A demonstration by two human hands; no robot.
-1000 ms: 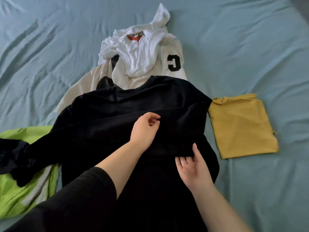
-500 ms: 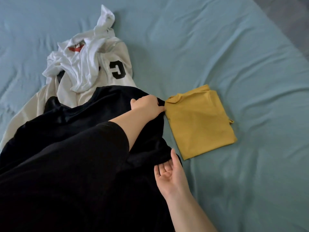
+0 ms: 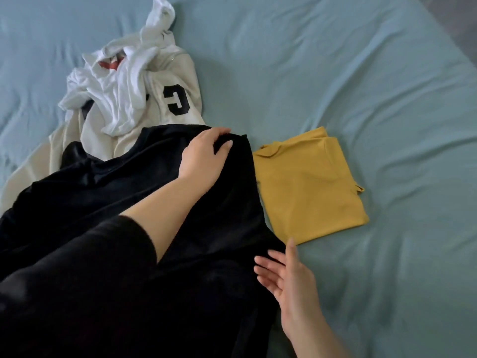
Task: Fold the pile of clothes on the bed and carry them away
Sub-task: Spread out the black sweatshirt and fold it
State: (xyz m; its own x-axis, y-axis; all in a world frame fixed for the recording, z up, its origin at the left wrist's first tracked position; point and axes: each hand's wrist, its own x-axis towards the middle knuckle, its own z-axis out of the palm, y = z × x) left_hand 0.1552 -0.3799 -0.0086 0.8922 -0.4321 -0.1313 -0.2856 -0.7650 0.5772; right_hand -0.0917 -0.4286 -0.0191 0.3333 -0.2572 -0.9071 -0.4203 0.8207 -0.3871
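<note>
- L hand (image 3: 204, 157) grips black top (image 3: 219, 228) at far-right shoulder.
- R hand (image 3: 291, 280) flat, fingers straight, at its right edge.
- Top's long axis near-far, neck twd white pile (image 3: 121, 99).

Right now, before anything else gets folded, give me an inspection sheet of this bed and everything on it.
Surface: bed sheet, blue-green and wrinkled.
Job's things: black garment spread out nearest the camera; yellow garment folded, lying just right of it; cream jacket with a black letter, unfolded, farther back; white shirt crumpled on top of the jacket.
Clutter: nothing seen.
Grippers: left hand grips the black garment's far right corner; right hand open at its right edge, contact unclear.
Cables: nothing seen.
Surroundings: grey floor past the bed's far right corner.
</note>
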